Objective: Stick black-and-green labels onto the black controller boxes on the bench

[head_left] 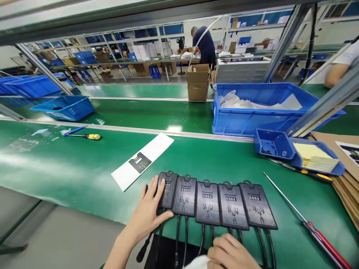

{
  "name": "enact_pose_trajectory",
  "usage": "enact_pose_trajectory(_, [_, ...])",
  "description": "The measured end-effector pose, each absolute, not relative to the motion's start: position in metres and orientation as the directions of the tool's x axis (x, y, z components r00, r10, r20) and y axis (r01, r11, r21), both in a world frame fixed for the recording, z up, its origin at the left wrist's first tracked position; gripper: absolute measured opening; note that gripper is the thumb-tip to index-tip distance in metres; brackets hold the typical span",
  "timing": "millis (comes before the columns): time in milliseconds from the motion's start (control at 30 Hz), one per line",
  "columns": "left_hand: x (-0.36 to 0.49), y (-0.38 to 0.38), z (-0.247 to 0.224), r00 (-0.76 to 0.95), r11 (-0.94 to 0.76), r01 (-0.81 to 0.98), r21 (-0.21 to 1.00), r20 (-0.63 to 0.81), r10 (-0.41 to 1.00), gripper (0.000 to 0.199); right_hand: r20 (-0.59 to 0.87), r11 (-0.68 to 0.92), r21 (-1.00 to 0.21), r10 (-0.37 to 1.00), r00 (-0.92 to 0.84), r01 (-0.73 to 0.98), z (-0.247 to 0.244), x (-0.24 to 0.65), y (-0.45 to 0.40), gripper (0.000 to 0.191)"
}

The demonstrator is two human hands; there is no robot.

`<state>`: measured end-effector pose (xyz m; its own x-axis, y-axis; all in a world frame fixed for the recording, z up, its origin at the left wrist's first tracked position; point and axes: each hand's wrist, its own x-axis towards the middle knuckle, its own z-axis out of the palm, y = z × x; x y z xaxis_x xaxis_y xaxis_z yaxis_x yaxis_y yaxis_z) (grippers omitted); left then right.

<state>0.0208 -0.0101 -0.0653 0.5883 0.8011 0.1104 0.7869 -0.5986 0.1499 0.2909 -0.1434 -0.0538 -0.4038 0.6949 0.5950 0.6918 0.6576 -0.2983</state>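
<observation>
Several flat black digital controllers [208, 202] lie side by side in a row on the green bench, each with a small display, a hanging loop on top and black cables [181, 237] running toward me. My left hand [148, 211] rests with fingers stretched over the leftmost controller [170, 200], touching its left side. Below the middle of the row, my right hand [231, 252] is curled closed over the cables. A white thing [198, 262] shows beside its fingers, partly cut off by the frame; what the fingers hold is hidden.
A printed white label sheet [157, 149] lies behind the row. To the right are a long red-handled screwdriver [311, 228], a small blue bin [273, 144] and yellow papers [314, 155]. Farther back stand a large blue crate [235, 121] and a cardboard box [198, 84]. A person [206, 43] bends at another bench.
</observation>
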Motion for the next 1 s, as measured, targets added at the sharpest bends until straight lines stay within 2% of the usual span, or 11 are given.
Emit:
enact_pose_trajectory(67, [0.018,-0.012,-0.064,0.607,-0.622,0.774,0.117,0.140,0.782,0.093,0.543,0.583,-0.357,0.765,-0.346,0.730,-0.038,0.314,-0.143,0.027])
enact_pose_trajectory(167, [0.013,-0.013,-0.061,0.615,-0.638,0.765,0.089,0.191,0.765,0.095,0.401,0.234,-0.303,0.911,-0.099,0.924,-0.028,0.360,-0.139,0.019])
enact_pose_trajectory(233, [0.015,-0.014,-0.058,0.601,-0.629,0.768,0.117,0.205,0.772,0.096,0.384,0.082,-0.172,0.923,-0.010,0.982,-0.038,0.382,-0.133,0.034])
enact_pose_trajectory(300, [0.021,-0.014,-0.056,0.592,-0.619,0.764,0.183,0.185,0.785,0.102,0.353,0.067,-0.080,0.935,-0.035,0.995,-0.056,0.388,-0.123,0.055])
enact_pose_trajectory(400, [0.036,-0.012,-0.060,0.616,-0.639,0.741,0.207,0.169,0.769,0.115,0.249,0.088,-0.079,0.966,-0.066,0.993,-0.079,0.361,-0.105,0.083])
enact_pose_trajectory(467, [0.043,-0.010,-0.067,0.625,-0.653,0.742,0.151,0.198,0.755,0.114,0.167,0.126,-0.144,0.981,-0.101,0.982,-0.077,0.328,-0.097,0.086])
enact_pose_trajectory(533, [0.045,-0.008,-0.074,0.618,-0.649,0.753,0.106,0.223,0.754,0.108,0.073,0.267,-0.261,0.964,-0.256,0.928,-0.063,0.294,-0.093,0.066])
enact_pose_trajectory(633, [0.045,-0.008,-0.076,0.606,-0.640,0.763,0.087,0.246,0.756,0.092,0.017,0.505,-0.546,0.804,-0.594,0.669,-0.028,0.264,-0.099,0.053])
enact_pose_trajectory(700, [0.049,-0.010,-0.070,0.605,-0.647,0.758,0.085,0.280,0.746,0.079,0.039,0.484,-0.687,0.770,-0.637,0.542,-0.009,0.269,-0.107,0.054])
enact_pose_trajectory(867, [0.088,-0.023,-0.043,0.755,-0.797,0.568,0.204,0.255,0.604,0.051,0.287,0.236,-0.617,0.956,-0.065,0.751,-0.007,0.353,-0.121,0.044])
enact_pose_trajectory(1000, [0.125,-0.029,-0.041,0.857,-0.889,0.438,0.132,0.238,0.458,0.064,0.347,-0.026,-0.628,0.885,0.310,0.778,-0.021,0.413,-0.131,0.036])
